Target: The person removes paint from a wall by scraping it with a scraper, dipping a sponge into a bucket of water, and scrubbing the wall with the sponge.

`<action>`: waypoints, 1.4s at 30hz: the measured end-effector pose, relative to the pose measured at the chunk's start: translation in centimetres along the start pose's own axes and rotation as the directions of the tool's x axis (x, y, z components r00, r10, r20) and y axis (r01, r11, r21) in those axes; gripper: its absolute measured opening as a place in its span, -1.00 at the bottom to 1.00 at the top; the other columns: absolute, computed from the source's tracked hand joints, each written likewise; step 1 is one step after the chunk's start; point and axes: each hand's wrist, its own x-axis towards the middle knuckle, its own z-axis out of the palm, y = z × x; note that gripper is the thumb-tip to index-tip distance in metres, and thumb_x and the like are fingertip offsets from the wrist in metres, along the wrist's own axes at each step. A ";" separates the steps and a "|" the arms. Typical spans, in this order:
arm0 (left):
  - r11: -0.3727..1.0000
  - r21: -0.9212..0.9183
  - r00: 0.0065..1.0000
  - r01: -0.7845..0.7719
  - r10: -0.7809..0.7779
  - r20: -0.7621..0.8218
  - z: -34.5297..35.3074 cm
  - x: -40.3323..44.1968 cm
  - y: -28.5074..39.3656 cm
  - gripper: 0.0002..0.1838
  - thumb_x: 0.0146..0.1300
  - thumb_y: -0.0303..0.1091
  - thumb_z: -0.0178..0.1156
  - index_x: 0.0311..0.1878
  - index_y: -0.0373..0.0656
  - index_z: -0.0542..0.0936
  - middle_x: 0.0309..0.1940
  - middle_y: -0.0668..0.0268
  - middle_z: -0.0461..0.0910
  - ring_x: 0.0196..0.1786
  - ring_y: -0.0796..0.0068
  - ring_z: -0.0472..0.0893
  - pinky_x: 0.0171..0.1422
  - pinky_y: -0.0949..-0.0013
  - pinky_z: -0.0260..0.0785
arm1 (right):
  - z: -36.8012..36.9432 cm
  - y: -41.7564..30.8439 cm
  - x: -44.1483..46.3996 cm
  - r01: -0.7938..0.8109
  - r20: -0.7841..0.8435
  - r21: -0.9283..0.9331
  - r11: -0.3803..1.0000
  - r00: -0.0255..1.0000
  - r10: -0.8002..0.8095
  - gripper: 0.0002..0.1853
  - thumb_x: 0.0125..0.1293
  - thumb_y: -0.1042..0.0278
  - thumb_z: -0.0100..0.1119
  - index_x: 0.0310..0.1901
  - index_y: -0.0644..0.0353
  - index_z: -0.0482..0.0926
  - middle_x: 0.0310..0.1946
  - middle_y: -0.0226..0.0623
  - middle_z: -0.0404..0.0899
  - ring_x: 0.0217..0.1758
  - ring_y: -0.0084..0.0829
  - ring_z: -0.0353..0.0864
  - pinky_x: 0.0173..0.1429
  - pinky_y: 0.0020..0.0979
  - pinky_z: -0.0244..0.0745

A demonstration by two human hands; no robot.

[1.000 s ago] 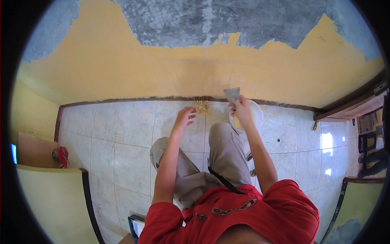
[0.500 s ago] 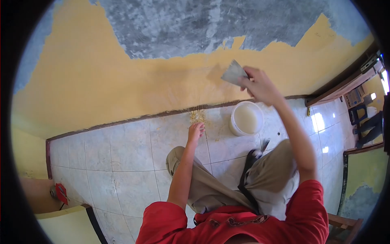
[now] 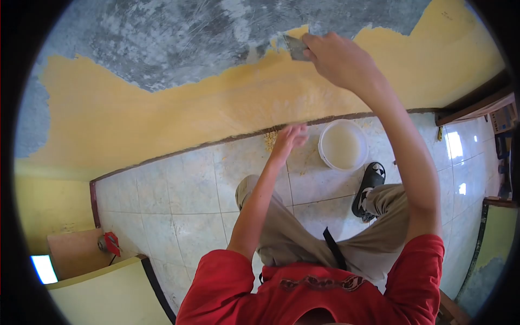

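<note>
My right hand (image 3: 342,58) is closed around a scraper (image 3: 296,47). The flat metal blade rests against or very near the wall (image 3: 211,105), where the yellow paint meets bare grey. Its handle is hidden in my grip. My left hand (image 3: 290,142) is held low over the floor near the wall's foot, empty, with its fingers loosely apart and slightly blurred. Yellow paint flakes (image 3: 270,142) lie on the floor beside it. To its right stands a white plastic bucket (image 3: 342,168) with cloudy, pale liquid inside.
Pale floor tiles (image 3: 189,189) run along the dark skirting (image 3: 206,145). My foot in a black sandal (image 3: 371,187) is just below the bucket. At the left sits a red and grey object (image 3: 111,244) by a pale panel (image 3: 103,298). A wooden door frame (image 3: 474,111) stands at the right.
My right hand has raised the scraper up the wall to the paint edge. My left hand has moved right and upward, away from the flakes. The view has shifted.
</note>
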 end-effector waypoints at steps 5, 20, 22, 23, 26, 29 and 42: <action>0.809 -0.486 0.918 -0.330 0.395 0.035 9.4 2.0 12.3 -0.45 0.50 0.10 -0.03 0.35 -0.07 0.38 0.21 0.40 0.48 0.26 0.31 0.49 0.35 0.11 0.36 | 0.2 0.3 0.5 0.089 -0.057 -0.096 0.991 0.994 -0.095 -0.77 0.45 0.22 0.04 -0.11 0.24 0.49 -0.40 0.01 0.65 -0.22 0.07 0.69 -0.18 0.01 0.58; 0.497 -0.820 0.807 -0.283 0.585 0.076 12.8 6.4 16.7 -0.45 0.49 0.18 -0.09 0.31 -0.02 0.39 0.18 0.38 0.53 0.23 0.38 0.54 0.34 0.20 0.42 | 0.5 -1.7 -1.3 -0.020 -0.177 -0.018 1.000 0.984 0.017 -0.83 0.31 0.41 0.07 -0.21 0.32 0.59 -0.45 -0.04 0.66 -0.36 -0.05 0.73 -0.36 -0.16 0.63; 0.568 -0.748 0.806 -0.343 0.587 0.076 13.2 5.7 17.5 -0.38 0.46 0.20 -0.04 0.38 -0.03 0.35 0.27 0.33 0.48 0.28 0.32 0.49 0.39 0.16 0.35 | 0.5 -1.6 -1.2 0.005 -0.217 -0.085 0.996 0.976 -0.024 -0.82 0.31 0.43 0.05 -0.26 0.37 0.59 -0.44 0.00 0.66 -0.36 -0.03 0.73 -0.36 -0.16 0.63; 0.565 -0.771 0.825 -0.293 0.557 0.094 12.9 5.9 17.3 -0.35 0.46 0.20 -0.04 0.42 -0.03 0.31 0.32 0.31 0.45 0.33 0.31 0.46 0.43 0.15 0.32 | 0.5 -1.6 -1.1 0.003 -0.219 -0.084 0.996 0.975 -0.021 -0.82 0.31 0.43 0.05 -0.26 0.37 0.59 -0.44 0.00 0.66 -0.36 -0.03 0.73 -0.36 -0.16 0.63; 0.483 -0.854 0.846 -0.194 0.523 0.103 12.7 6.9 16.9 -0.31 0.45 0.20 -0.04 0.47 -0.03 0.27 0.36 0.30 0.42 0.38 0.29 0.43 0.47 0.13 0.30 | 1.1 -1.6 -0.7 0.004 -0.252 -0.121 0.993 0.967 -0.035 -0.81 0.33 0.43 0.04 -0.26 0.40 0.58 -0.45 0.03 0.66 -0.37 -0.01 0.73 -0.35 -0.14 0.63; 0.211 -0.976 0.861 -0.053 0.504 0.063 13.2 7.7 16.8 -0.32 0.45 0.19 -0.04 0.46 -0.05 0.27 0.36 0.29 0.42 0.37 0.28 0.44 0.46 0.12 0.31 | 1.5 -1.8 -0.3 0.012 -0.265 -0.147 0.989 0.963 -0.051 -0.80 0.34 0.43 0.03 -0.25 0.42 0.58 -0.45 0.05 0.66 -0.37 0.01 0.72 -0.35 -0.13 0.63; 0.599 -0.763 0.872 -0.244 0.479 0.097 12.3 5.1 17.4 -0.43 0.45 0.08 0.09 0.34 -0.09 0.36 0.20 0.26 0.51 0.25 0.29 0.52 0.34 0.14 0.44 | 1.9 -3.3 0.2 -0.064 -0.288 -0.209 0.976 0.958 0.001 -0.85 0.27 0.47 0.10 -0.31 0.42 0.56 -0.53 -0.04 0.66 -0.43 -0.11 0.74 -0.44 -0.25 0.63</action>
